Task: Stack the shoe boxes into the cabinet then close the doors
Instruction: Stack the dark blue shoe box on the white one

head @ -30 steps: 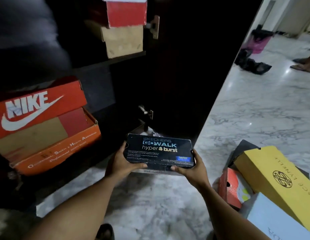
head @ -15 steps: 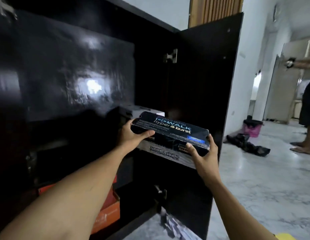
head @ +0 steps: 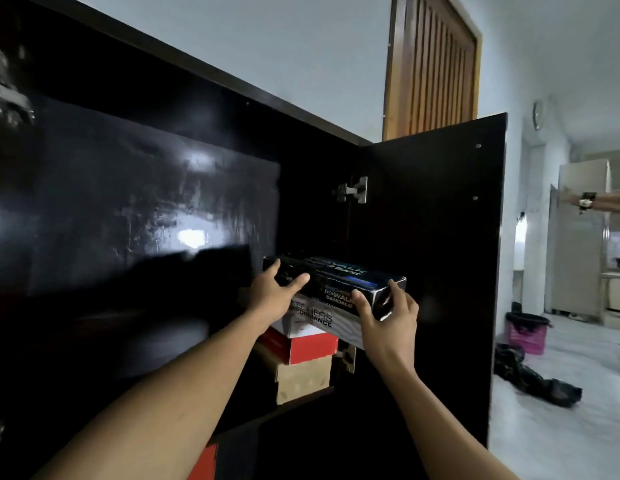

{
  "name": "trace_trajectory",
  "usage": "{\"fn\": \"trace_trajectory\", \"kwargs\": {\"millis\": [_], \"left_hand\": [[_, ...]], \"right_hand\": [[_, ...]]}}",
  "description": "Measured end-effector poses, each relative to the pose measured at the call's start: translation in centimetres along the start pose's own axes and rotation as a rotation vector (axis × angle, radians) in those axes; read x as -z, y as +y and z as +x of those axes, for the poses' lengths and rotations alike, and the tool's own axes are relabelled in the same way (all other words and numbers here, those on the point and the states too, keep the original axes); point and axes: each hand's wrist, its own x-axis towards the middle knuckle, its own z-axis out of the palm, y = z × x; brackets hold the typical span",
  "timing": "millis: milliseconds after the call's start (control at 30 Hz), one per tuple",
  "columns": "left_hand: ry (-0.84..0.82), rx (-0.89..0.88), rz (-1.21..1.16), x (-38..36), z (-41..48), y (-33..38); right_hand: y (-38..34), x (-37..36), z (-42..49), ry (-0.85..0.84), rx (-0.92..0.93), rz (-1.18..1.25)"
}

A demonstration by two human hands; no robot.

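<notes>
— What writing can be read from the head camera?
— On the black-lidded, pale-sided cardboard shoe box [head: 339,284], the lid's near end says "GOWALK SANDALS". The print on top is blurred. The pale side reads "SKECHERS PERFORMANCE".
— Who holds it?
— Both hands. The left hand [head: 270,299] curls over the lid's left end with its thumb on the near face. The right hand [head: 388,318] clasps the right corner, thumb in front and fingers round the side.
— Where is it?
— In the upper compartment of the glossy black cabinet [head: 128,202], at its right side. It is directly over a red box with a white lid [head: 312,346], which sits on a plain brown cardboard box [head: 301,379]. Whether its weight rests on them I cannot tell.
— The room?
— A pale marble floor [head: 544,434], white walls [head: 301,36], and a slatted wooden panel [head: 436,64] above the cabinet. A pink bin [head: 526,336] and a dark heap [head: 533,381] lie beyond the open black door [head: 436,271]. Another person's arm [head: 599,202] reaches in at the far right.
— Counts?
— Four boxes, counting an orange-red corner [head: 206,459] below the shelf. There are two hands, and two metal hinges [head: 353,190] on that door.
</notes>
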Motion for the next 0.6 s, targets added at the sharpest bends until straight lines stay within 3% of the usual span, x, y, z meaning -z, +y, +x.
{"fn": "trace_trajectory", "kwargs": {"millis": [300, 433, 600], "left_hand": [[-0.168, -0.071, -0.016, -1.9, 1.2, -2.7], [-0.108, -0.072, 0.163, -2.6, 2.3, -3.9], [-0.038, -0.098, 0.244, -3.3, 4.8, -5.5]], "right_hand": [[3.2, -5.8, 3.7, -0.186, 0.029, 0.045], [4.6, -7.6, 5.9, -0.215, -0.037, 0.029], [6.0, -10.0, 7.9, -0.279, 0.032, -0.087]]}}
